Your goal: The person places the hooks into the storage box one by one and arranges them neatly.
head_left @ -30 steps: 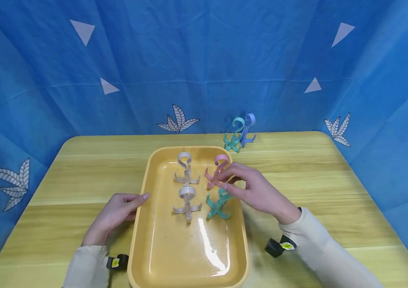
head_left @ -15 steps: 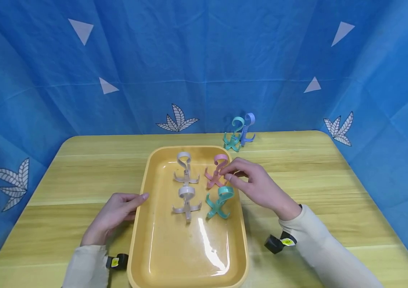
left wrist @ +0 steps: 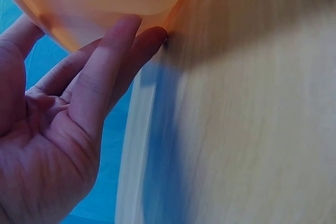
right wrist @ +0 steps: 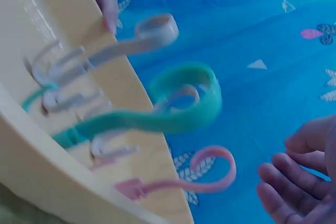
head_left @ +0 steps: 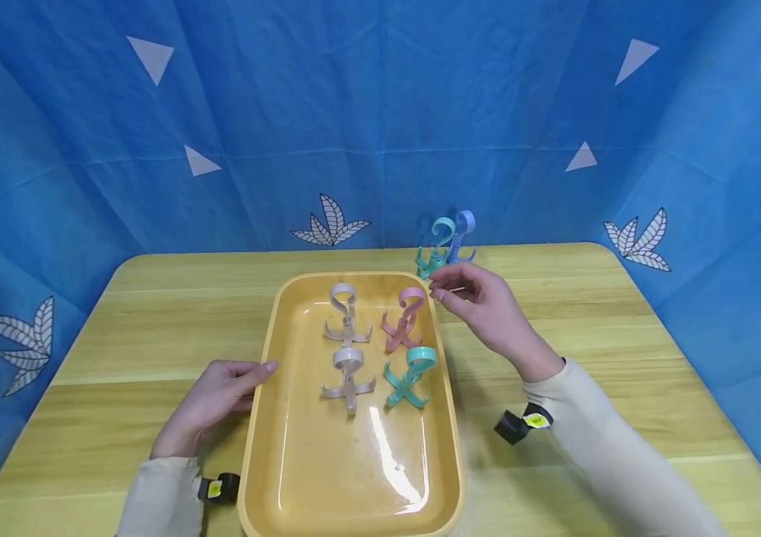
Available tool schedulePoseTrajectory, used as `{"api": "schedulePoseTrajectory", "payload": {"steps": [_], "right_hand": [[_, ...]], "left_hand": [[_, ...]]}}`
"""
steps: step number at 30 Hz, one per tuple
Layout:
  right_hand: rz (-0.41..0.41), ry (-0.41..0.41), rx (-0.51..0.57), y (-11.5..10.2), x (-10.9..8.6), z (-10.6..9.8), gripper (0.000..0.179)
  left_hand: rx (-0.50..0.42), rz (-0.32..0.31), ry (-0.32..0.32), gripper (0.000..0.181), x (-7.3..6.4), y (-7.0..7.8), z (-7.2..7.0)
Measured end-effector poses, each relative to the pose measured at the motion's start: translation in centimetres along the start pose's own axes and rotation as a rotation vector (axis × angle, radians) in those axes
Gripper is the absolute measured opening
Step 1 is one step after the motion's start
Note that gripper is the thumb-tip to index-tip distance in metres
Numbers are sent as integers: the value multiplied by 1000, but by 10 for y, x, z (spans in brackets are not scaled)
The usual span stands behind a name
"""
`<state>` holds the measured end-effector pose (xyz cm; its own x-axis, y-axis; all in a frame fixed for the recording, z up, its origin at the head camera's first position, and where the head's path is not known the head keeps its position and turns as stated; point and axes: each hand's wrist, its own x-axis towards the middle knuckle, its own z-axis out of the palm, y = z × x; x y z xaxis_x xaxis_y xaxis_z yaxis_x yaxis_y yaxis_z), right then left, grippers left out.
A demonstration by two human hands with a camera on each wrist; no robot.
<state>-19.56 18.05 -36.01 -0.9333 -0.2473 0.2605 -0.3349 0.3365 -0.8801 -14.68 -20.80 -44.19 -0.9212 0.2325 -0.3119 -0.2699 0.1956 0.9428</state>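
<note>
My left hand [head_left: 222, 399] holds the side of a yellow plastic tray [head_left: 254, 440], thumb over the rim and fingers against the outer wall. Inside the tray stand two whitish four-pronged hanging hooks [head_left: 348, 388], a pink hook [head_left: 402, 332] and a green hook [head_left: 405, 388], their curled tops upward. My right hand [head_left: 481, 306] hovers past the tray's far right corner, fingers loosely bent with nothing between them. Its fingertips come close to another green hook [head_left: 433, 261] standing on the table. Behind that one is a blue-violet hook [head_left: 461, 242], its lower part partly covered by the hand.
A wood-grain table [head_left: 609, 335] carries everything. Blue cloth [head_left: 380, 112] with white triangles and leaf prints encloses the back and sides, close behind the two far hooks. Black wrist cameras [head_left: 511, 426] hang at both cuffs.
My right hand has left the pink hook in the tray and moved up and away, across the rim toward the far green hook. The left hand stays put on the tray.
</note>
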Motion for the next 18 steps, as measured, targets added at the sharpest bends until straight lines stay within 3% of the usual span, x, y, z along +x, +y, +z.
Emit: {"api": "schedulePoseTrajectory", "payload": {"steps": [10,18], "right_hand": [[40,186,-71,14,49,-34,29],[81,171,-175,33,72,-34,34]], "left_hand": [[7,16,-8,50,2,2,1],[28,3,-5,51,1,1,0]]}}
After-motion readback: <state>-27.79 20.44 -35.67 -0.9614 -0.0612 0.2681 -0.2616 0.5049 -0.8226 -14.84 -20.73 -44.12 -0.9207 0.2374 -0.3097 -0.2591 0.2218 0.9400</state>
